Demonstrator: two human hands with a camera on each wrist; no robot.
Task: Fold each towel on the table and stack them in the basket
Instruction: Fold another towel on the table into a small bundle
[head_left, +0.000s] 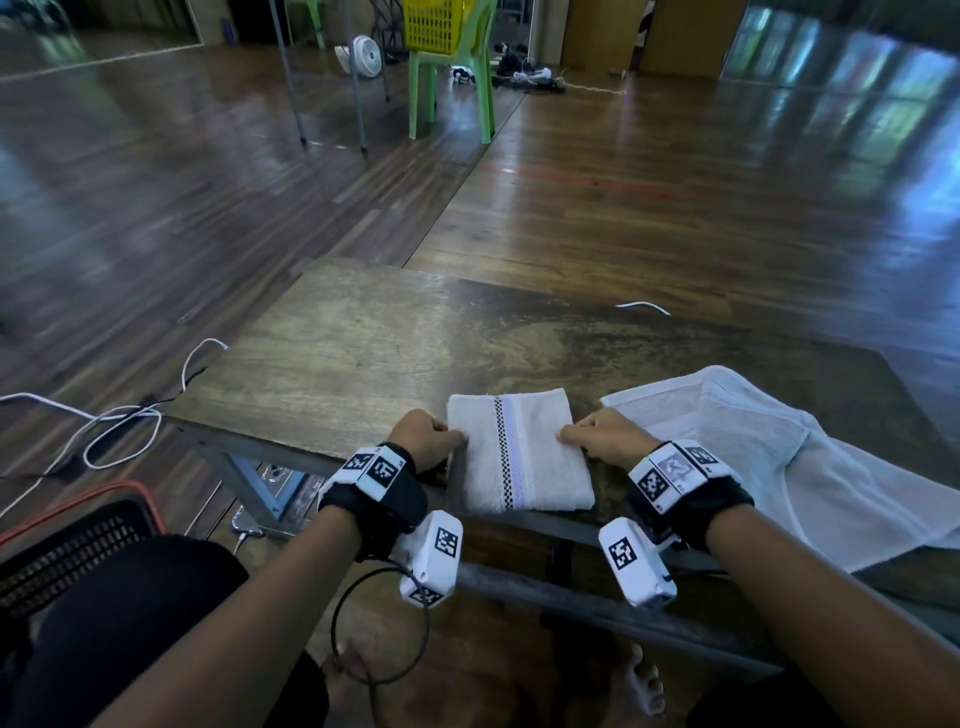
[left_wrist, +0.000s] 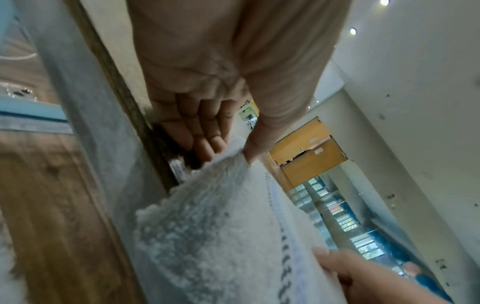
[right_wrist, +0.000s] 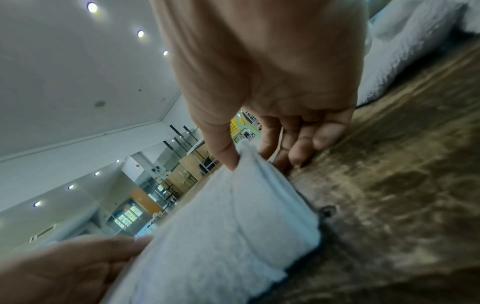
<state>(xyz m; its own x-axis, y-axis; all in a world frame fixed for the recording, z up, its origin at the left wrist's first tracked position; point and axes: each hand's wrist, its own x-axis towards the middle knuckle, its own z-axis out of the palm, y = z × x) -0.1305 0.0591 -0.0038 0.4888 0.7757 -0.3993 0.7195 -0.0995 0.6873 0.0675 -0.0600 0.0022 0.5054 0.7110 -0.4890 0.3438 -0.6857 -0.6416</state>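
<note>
1. So there's a folded towel (head_left: 519, 449) sitting flat at the near edge of the wooden table (head_left: 363, 332). It's cream with a checkered stripe down the middle.
2. Left hand (head_left: 423, 439) pinches the towel's left edge, thumb on top and fingers curled under. The wrist cam shows it pretty clearly.
3. Right hand (head_left: 605, 436) does the same on the right edge: thumb pressed on the fabric, fingers tucked down by the tabletop.
4. Just to the right there's a thin white cloth (head_left: 769, 457) spread out, draping over the table's edge.
5. A dark basket (head_left: 72, 551) with an orange rim sits down on the left by the person's knee.
</note>
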